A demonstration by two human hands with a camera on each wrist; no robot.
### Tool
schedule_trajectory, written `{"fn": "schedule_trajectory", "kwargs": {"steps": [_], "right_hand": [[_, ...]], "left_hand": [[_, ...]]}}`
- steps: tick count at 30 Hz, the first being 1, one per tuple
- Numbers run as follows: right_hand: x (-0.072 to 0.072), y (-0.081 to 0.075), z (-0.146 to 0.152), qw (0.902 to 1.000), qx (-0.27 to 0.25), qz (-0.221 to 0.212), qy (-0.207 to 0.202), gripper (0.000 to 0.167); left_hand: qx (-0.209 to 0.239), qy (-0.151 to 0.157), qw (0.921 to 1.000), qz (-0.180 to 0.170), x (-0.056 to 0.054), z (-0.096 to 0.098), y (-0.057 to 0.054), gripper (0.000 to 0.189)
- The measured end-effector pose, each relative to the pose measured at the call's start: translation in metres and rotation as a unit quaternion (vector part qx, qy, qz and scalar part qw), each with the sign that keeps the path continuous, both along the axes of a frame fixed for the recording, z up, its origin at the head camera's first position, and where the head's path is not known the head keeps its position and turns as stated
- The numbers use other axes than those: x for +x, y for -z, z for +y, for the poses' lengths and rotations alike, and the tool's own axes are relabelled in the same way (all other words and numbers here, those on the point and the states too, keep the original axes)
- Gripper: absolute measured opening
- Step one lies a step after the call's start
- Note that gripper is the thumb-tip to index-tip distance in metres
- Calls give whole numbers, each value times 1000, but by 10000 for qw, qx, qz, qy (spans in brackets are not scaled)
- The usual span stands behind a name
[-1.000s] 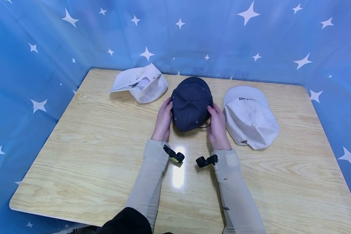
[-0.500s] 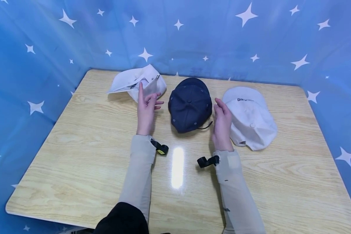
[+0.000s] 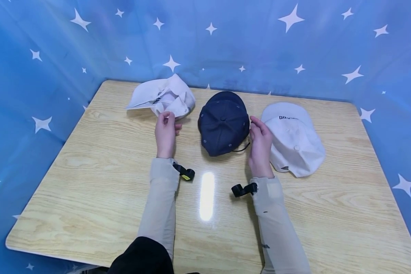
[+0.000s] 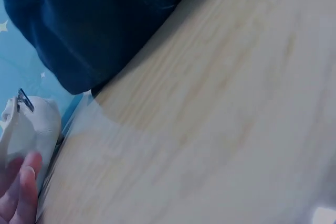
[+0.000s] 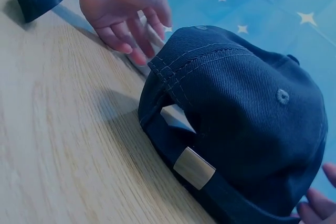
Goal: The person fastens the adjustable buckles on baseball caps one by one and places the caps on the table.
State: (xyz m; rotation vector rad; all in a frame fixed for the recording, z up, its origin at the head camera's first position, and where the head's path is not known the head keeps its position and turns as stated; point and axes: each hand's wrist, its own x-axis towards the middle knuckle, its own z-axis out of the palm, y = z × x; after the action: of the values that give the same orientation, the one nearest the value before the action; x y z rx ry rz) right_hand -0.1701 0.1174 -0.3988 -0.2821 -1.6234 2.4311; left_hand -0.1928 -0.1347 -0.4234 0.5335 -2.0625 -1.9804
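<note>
A white baseball cap (image 3: 179,89) lies on its side at the back left, its opening towards me. My left hand (image 3: 165,135) pinches its lower rim between thumb and fingers. In the left wrist view those fingertips (image 4: 29,182) are at the white cap (image 4: 39,121), below its metal buckle. A navy baseball cap (image 3: 222,123) sits crown up in the middle; its strap and metal clasp (image 5: 194,167) show in the right wrist view. Beside its right side my right hand (image 3: 260,148) rests with relaxed fingers, the fingertips close to or touching it.
A second white cap (image 3: 294,140) with dark lettering sits crown up to the right of my right hand. All the caps are on a light wooden table (image 3: 89,190). A blue curtain (image 3: 205,45) with white stars hangs behind and at both sides.
My left hand let go of the navy cap's left side, moved left to the white cap and took its rim. My right hand loosened its hold, staying beside the navy cap.
</note>
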Motion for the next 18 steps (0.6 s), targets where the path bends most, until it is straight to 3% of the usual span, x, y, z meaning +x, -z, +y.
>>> {"fn": "schedule_trajectory", "kwargs": {"steps": [6, 10, 12, 14, 18], "right_hand": [[-1, 0, 0, 9999, 121, 4, 33, 27], [1, -4, 0, 9997, 172, 72, 164, 27], [4, -8, -3, 9991, 27, 309, 284, 25], [7, -13, -6, 9968, -136, 668, 406, 24], [11, -24, -11, 9862, -301, 1533, 544, 22]], "left_hand": [[-560, -327, 9976, -250, 2, -10, -1, 51], [-497, -557, 9972, 34, 5, -16, -4, 47], [-70, -702, 9970, 321, 6, -19, -5, 40], [684, -864, 9914, 699, 7, -23, -5, 34], [2034, -1211, 9594, 1535, 7, -30, -5, 27]]}}
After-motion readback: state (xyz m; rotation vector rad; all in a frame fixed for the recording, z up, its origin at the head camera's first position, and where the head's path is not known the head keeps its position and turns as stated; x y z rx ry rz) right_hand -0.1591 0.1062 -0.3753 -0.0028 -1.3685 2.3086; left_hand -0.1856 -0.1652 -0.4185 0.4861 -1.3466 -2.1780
